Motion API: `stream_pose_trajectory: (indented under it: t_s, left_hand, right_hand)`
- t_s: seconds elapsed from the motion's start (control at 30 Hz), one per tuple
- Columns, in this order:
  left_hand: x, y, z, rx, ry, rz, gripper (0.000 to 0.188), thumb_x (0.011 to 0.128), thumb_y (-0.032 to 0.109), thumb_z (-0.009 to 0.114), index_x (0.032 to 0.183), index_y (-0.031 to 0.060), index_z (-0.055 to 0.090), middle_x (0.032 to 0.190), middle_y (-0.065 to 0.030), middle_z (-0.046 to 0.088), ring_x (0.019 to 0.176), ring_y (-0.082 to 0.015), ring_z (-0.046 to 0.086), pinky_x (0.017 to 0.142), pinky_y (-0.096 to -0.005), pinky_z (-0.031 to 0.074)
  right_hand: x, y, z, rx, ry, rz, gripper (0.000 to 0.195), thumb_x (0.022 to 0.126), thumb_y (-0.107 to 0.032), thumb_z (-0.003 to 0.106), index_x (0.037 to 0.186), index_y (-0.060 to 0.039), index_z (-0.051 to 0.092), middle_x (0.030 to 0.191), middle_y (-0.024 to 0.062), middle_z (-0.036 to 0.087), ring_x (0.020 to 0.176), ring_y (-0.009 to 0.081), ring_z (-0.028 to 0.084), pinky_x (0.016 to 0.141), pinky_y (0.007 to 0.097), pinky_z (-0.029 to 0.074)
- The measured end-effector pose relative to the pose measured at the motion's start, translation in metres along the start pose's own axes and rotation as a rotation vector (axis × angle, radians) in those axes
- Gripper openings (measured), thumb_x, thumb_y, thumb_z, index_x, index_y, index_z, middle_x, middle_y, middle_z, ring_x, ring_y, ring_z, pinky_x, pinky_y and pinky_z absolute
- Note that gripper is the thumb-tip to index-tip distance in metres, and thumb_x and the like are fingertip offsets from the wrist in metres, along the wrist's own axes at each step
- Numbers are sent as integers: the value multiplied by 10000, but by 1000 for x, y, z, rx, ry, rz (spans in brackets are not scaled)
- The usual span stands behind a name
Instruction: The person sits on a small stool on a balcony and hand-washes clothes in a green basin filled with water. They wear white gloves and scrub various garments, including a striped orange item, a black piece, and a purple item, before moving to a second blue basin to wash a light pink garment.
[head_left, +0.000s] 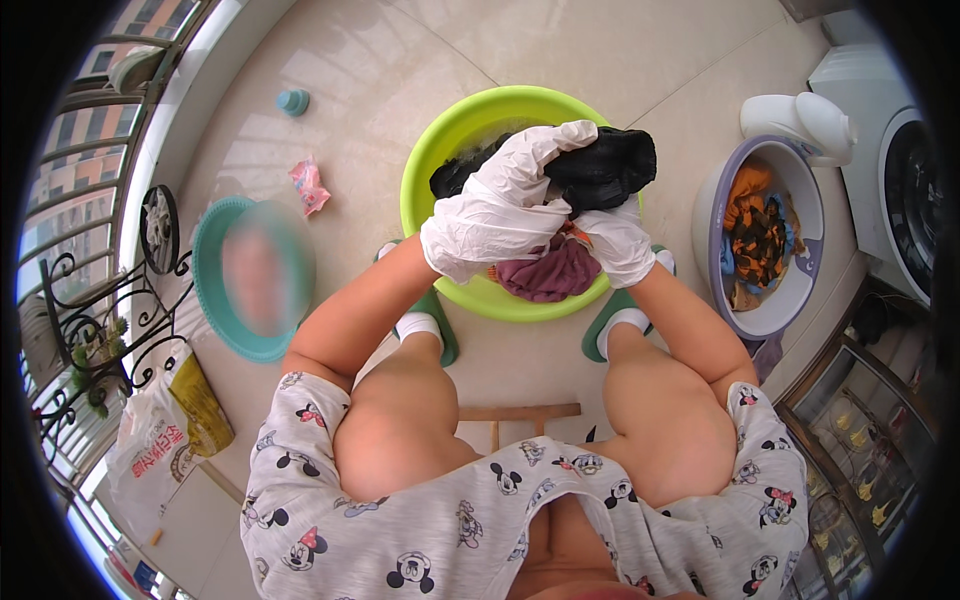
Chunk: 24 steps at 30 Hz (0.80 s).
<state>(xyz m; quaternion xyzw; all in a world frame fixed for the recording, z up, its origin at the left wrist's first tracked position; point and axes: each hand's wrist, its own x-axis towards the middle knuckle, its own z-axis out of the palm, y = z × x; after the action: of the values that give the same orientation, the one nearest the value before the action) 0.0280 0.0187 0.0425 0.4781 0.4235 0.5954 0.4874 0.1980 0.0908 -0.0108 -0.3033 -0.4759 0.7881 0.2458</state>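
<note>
A lime-green plastic basin (442, 127) stands on the floor between my feet, with wet clothes and some suds in it. Over it, a bunched black garment (604, 169) is held up in both hands. My left hand (517, 199), in a loose white glove, grips its left side, fingers curled over the top. My right hand (616, 236), gloved the same way, holds it from below; the cloth hides most of those fingers. A purple cloth (551, 271) lies at the basin's near side, beside an orange patterned piece. More dark cloth (454, 174) sits at the left.
At left are a teal basin (214, 330) with blurred contents, a pink packet (309, 185) and a blue cap (292, 102). To the right, a grey-purple basin (709, 225) of clothes stands near a white jug (776, 116) and a front-loading washing machine (855, 82). A metal-barred railing (90, 154) runs along the left.
</note>
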Motion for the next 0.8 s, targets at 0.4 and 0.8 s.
stream_pose_trajectory:
  t_s: [0.4, 0.8]
  left_hand:
    - [-27, -67, -58, 834, -76, -349, 1092, 723, 407, 830, 1570, 93, 217, 1587, -173, 295, 1487, -322, 266, 1195, -602, 145]
    - [-5, -12, -73, 792, -109, -67, 524, 787, 4, 672, 1299, 52, 571, 1168, -166, 611, 1146, -360, 579, 976, -416, 482]
  right_hand:
    - [-2, -47, 6, 399, 6, 93, 359, 936, 28, 629, 1282, -51, 570, 1226, 78, 622, 1137, 187, 611, 1012, 359, 513]
    - [10, -94, 5, -700, -146, -99, 644, 783, -156, 804, 1338, -16, 508, 1216, 60, 627, 1111, 154, 607, 987, 297, 496]
